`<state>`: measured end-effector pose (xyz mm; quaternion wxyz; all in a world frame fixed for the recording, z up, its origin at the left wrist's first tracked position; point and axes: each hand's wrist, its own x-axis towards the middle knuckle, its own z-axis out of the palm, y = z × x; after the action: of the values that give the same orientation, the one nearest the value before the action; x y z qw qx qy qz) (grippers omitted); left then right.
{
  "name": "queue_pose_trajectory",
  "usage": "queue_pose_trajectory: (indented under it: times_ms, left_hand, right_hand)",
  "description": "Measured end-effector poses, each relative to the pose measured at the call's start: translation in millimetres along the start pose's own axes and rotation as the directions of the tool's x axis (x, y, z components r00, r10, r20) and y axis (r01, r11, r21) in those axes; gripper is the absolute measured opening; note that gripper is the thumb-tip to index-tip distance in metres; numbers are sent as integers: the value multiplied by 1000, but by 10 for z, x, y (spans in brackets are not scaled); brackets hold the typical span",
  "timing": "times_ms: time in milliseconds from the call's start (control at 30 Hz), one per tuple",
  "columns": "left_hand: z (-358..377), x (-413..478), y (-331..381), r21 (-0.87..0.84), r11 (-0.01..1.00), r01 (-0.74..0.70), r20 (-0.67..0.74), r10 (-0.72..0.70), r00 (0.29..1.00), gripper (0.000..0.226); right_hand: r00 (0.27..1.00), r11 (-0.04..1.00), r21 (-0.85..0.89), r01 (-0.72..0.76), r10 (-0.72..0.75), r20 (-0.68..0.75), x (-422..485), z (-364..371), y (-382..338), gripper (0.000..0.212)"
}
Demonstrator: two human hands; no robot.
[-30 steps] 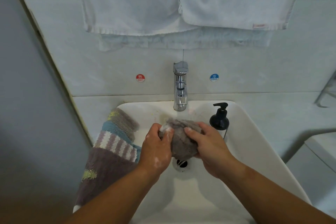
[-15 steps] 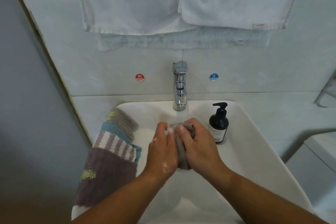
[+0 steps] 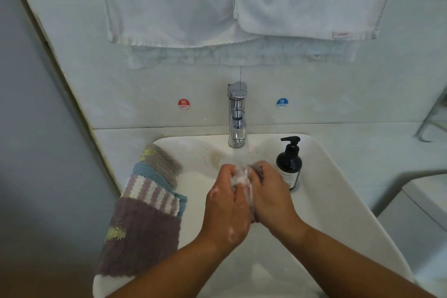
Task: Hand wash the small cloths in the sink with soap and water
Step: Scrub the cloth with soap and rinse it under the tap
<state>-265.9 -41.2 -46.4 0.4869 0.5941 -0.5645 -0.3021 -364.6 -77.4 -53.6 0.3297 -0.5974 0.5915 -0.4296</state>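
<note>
White sink [image 3: 338, 203] catches water [image 3: 242, 155] from the tap [image 3: 237, 113]. Left hand [image 3: 225, 205] and right hand [image 3: 272, 197] curl their fingers tight round the soapy cloth [image 3: 258, 172], squeezed between both palms, its long side pointing at the tap.

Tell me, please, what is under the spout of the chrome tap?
A stream of water falls onto a small grey soapy cloth, gripped by the left hand and right hand. The hands hide the bottom of the white sink below them.
</note>
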Motion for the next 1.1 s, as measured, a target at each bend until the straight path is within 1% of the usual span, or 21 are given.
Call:
queue_pose_trajectory:
  times_ms: [67,100,133,200,233,300,333,367,433,500,533,600,667,700,767,833,900,933,1000,1033,1100]
  left_hand:
    - [-45,98,-9,44,999,-19,-49,21,999,19]
    - [-71,158,-22,59,998,-2,-66,6,998,18]
    - [-92,206,-42,65,998,23,-71,-19,997,17]
    - [-86,204,-62,19,999,49,-41,-48,998,12]
    - [-66,153,-46,-16,999,46,-11,-47,999,11]
    - [-21,39,1,-33,999,25,39,-23,999,12]
    - [-11,7,21,-28,1000,10,42,-8,999,14]
    - [-12,14,28,-17,1000,-3,34,4,999,16]
    - [-51,117,16,7,1000,11,-28,-11,1000,15]
    - [-98,231,-49,24,998,53,-83,-51,995,13]
    - [-105,244,-89,19,997,77,-74,-75,994,12]
    - [-75,175,-106,-18,995,95,-12,-95,995,10]
    - [-20,52,-70,-64,994,85,41,-83,996,15]
    - [-1,11,-51,-71,995,72,42,-70,997,16]
    - [-7,32,-23,-49,997,51,-6,-51,999,14]
    - [-60,118,-14,-33,998,51,-68,-54,996,16]
    - [-98,177,-51,-21,998,66,-110,-68,992,16]
    - [-97,171,-68,-22,997,74,-104,-76,992,13]
    - [-64,95,-82,-53,995,88,-44,-90,995,8]
    - [-37,46,-81,-71,993,90,-10,-91,996,10]
    - [-11,-23,-55,-75,994,73,17,-72,997,12]
  right_hand:
    - [993,999,41,-18,14,118,-117,22,25,17]
    - [989,998,59,11,-20,146,-178,26,5,17]
    - [987,996,59,68,-76,144,-224,16,-35,15]
    - [981,984,10,176,-177,81,-209,-14,-94,9]
    - [982,983,-7,185,-185,34,-160,-28,-112,8]
    - [993,994,-2,108,-108,-41,-44,-28,-103,11]
    - [997,999,-1,53,-53,-48,-18,-19,-76,13]
    - [1000,1000,1,15,-15,-27,-23,-9,-54,16]
    - [996,999,43,-7,3,87,-129,17,-53,17]
    - [985,997,51,64,-71,155,-255,17,-110,13]
    - [981,992,49,120,-126,146,-287,10,-142,10]
    - [977,979,49,196,-200,78,-261,-10,-180,7]
    - [980,980,16,197,-196,-40,-138,-17,-149,6]
    - [983,987,-6,163,-163,-81,-73,-7,-100,8]
    - [994,996,-39,81,-83,-69,-18,20,-7,13]
    - [998,998,-23,57,-56,29,-105,49,30,15]
    - [988,995,21,99,-100,116,-266,45,-44,13]
    - [981,988,41,147,-151,120,-315,31,-101,10]
    - [970,971,65,229,-233,61,-291,-13,-170,7]
    - [974,972,60,227,-228,12,-230,-27,-178,7]
    - [988,989,49,143,-139,-70,-86,-27,-108,10]
